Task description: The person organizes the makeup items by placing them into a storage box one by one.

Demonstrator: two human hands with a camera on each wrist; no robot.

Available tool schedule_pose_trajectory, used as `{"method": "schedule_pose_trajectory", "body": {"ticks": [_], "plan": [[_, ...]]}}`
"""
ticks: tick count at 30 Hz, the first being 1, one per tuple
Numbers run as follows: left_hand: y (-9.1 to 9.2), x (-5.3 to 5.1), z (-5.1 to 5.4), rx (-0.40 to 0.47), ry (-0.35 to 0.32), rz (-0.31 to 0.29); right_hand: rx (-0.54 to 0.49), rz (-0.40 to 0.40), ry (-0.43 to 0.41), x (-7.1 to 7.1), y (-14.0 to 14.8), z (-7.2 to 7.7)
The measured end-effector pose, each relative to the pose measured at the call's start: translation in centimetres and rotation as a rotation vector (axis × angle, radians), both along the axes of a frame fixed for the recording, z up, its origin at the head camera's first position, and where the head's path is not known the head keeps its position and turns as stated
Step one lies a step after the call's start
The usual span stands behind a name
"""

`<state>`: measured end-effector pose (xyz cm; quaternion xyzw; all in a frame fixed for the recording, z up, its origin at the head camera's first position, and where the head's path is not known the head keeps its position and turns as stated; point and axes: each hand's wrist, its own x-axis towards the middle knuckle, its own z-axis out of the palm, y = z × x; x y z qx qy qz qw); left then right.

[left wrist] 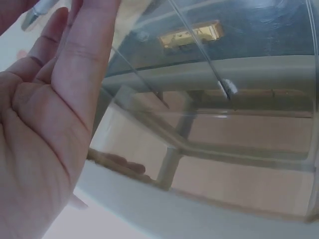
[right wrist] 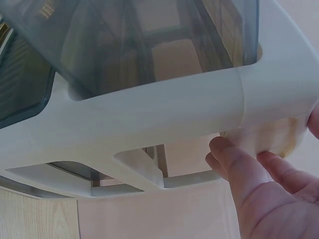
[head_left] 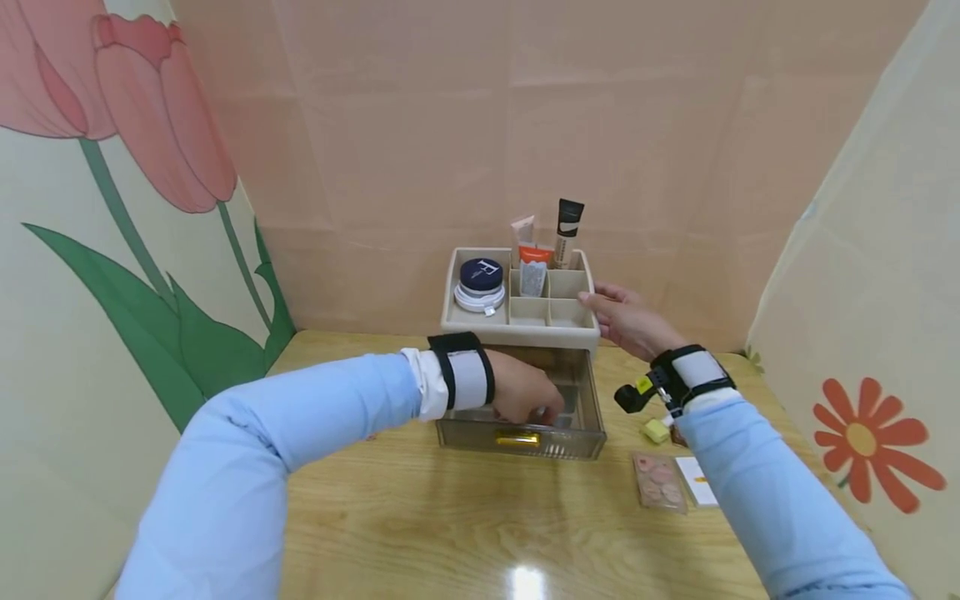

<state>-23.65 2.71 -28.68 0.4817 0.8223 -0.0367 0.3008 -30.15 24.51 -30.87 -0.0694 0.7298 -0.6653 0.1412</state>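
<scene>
A cream cosmetics organizer (head_left: 525, 337) stands at the back of the table, its smoky clear drawer (head_left: 465, 433) pulled out. My left hand (head_left: 528, 390) reaches down into that drawer with fingers bent. In the left wrist view a slim silvery item (left wrist: 35, 18) shows between its thumb and fingers; its kind is unclear. My right hand (head_left: 630, 321) grips the organizer's right side near the top rim. The right wrist view shows those fingers (right wrist: 239, 164) against the cream casing. On top sit a dark blue round compact (head_left: 481, 273), an orange-capped tube (head_left: 533, 271) and a black-capped tube (head_left: 567, 233).
Right of the drawer lie a blush palette (head_left: 660, 482), a white flat box (head_left: 697, 481) and a small yellow item (head_left: 656, 430), partly beside my right sleeve. A pink cloth wall (head_left: 375, 167) rises behind the table.
</scene>
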Motion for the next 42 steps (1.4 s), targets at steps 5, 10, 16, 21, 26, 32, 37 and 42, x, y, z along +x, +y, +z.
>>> {"method": "schedule_pose_trajectory", "body": {"ticks": [5,10,16,21,26,32,37,42], "plan": [[-1.3,-0.3,1.7,0.119,0.089,-0.057,-0.007,0.005,0.001,-0.2,0.0,-0.2],[-4.5,-0.4,4.3,0.296,0.117,0.008,-0.011,0.005,0.002,-0.4,0.0,-0.2],[-10.2,-0.8,5.5,0.406,0.096,0.144,0.012,0.000,-0.005,-0.3,0.4,0.0],[-14.8,-1.2,3.8,0.410,0.003,0.328,0.025,-0.007,-0.009,-0.1,0.9,0.2],[-18.6,-1.7,0.7,0.399,-0.028,0.527,0.019,-0.006,-0.007,0.2,1.5,0.2],[-22.4,-2.9,-4.2,0.384,0.001,0.774,0.015,-0.008,-0.005,0.3,1.5,0.2],[-24.3,-3.8,-8.8,0.374,-0.005,0.957,0.003,-0.011,-0.011,0.5,1.4,0.3],[-25.6,-4.9,-13.2,0.364,-0.066,1.117,-0.001,-0.019,-0.015,0.4,1.4,0.3]]}}
